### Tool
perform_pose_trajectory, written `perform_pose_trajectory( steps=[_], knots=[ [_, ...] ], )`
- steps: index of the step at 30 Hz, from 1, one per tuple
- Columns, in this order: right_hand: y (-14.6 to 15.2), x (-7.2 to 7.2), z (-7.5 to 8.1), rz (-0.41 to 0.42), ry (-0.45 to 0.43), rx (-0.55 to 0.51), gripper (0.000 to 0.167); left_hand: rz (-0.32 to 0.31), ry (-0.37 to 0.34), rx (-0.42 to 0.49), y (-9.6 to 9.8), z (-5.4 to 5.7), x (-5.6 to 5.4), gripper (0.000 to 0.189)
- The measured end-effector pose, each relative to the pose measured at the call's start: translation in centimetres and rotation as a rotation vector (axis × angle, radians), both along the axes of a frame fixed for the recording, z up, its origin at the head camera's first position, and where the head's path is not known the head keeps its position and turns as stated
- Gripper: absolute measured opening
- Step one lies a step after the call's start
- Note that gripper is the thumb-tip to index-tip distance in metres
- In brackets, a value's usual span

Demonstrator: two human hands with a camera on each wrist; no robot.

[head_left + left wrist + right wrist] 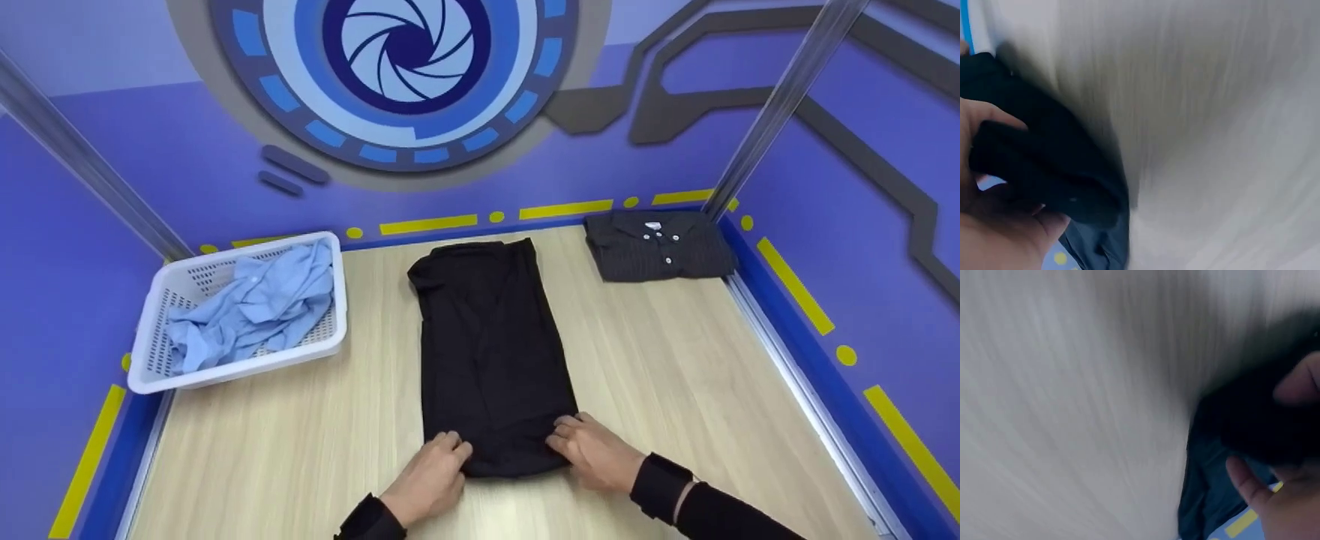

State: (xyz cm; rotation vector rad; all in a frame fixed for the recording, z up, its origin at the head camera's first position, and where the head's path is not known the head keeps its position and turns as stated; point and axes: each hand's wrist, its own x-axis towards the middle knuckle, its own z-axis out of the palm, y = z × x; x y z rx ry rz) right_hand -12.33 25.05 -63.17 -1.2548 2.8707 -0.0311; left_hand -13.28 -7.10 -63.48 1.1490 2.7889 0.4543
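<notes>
A black shirt [491, 345] lies on the table, folded into a long strip that runs away from me. At its near left corner my left hand [429, 476] pinches the hem; in the left wrist view, thumb and fingers close round a fold of the black cloth [1044, 163]. The near right corner is held by my right hand [596, 452], its fingers curled on the edge. Dark cloth [1258, 422] sits between thumb and fingers in the right wrist view, partly hidden by the hand. The near edge bulges slightly between both hands.
On the left stands a white perforated basket [341, 300] holding a crumpled light blue shirt [262, 300]. A folded dark grey buttoned shirt [637, 251] lies at the back right corner. Blue patterned walls [450, 202] enclose the wooden table [675, 360] at the back and sides.
</notes>
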Motion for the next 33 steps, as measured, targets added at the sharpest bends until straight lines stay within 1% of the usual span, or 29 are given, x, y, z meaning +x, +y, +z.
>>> perform_pose_trajectory(
  steps=[2,4,7,9,10,12,14,17,19,22,24,26,28,31,33],
  knots=[
    [0.8,-0.3,0.0,0.012,-0.036,-0.063,0.046,0.010,-0.013,0.036,-0.4,0.2,-0.2,0.019],
    [1.6,-0.5,-0.1,0.028,-0.066,-0.120,0.053,0.003,-0.005,0.054,-0.9,0.1,-0.3,0.019],
    [2.7,-0.5,-0.5,0.045,-0.103,-0.200,0.058,-0.040,0.022,0.064,-1.8,-0.3,-0.2,0.038],
    [3.2,-0.5,-0.8,0.036,-0.136,-0.252,0.058,-0.062,0.018,0.076,-2.3,-0.6,0.0,0.052],
    [3.3,-0.4,-0.8,0.023,-0.159,-0.276,0.058,-0.067,0.010,0.086,-2.5,-0.7,0.0,0.055],
    [3.6,-0.4,-0.8,-0.022,-0.215,-0.325,0.054,-0.046,-0.058,0.130,-2.8,-0.7,-0.1,0.054],
    [3.8,-0.5,-0.6,-0.090,-0.290,-0.381,0.049,-0.001,-0.152,0.189,-3.2,-0.6,-0.5,0.048],
    [4.0,-1.0,0.0,-0.183,-0.466,-0.476,0.038,0.051,-0.296,0.274,-3.8,-0.2,-1.2,0.038],
    [4.1,-1.5,0.4,-0.215,-0.587,-0.524,0.027,0.063,-0.395,0.314,-4.3,0.2,-1.7,0.031],
    [4.4,-2.1,0.8,-0.229,-0.771,-0.567,0.012,0.068,-0.534,0.355,-5.0,0.6,-2.4,0.024],
    [4.6,-2.3,1.1,-0.242,-0.844,-0.584,0.010,0.085,-0.615,0.398,-5.3,1.0,-2.6,0.020],
    [4.8,-2.6,1.3,-0.265,-0.894,-0.618,0.012,0.126,-0.650,0.450,-5.5,1.2,-2.9,0.019],
    [4.9,-2.8,1.5,-0.297,-0.901,-0.671,0.017,0.193,-0.678,0.533,-5.5,1.5,-3.3,0.020],
    [4.8,-3.6,2.1,-0.366,-0.884,-0.781,0.027,0.324,-0.677,0.675,-5.2,2.0,-4.3,0.026],
    [4.6,-4.3,2.6,-0.434,-0.851,-0.853,0.033,0.410,-0.671,0.777,-4.8,2.3,-5.2,0.029]
  ],
)
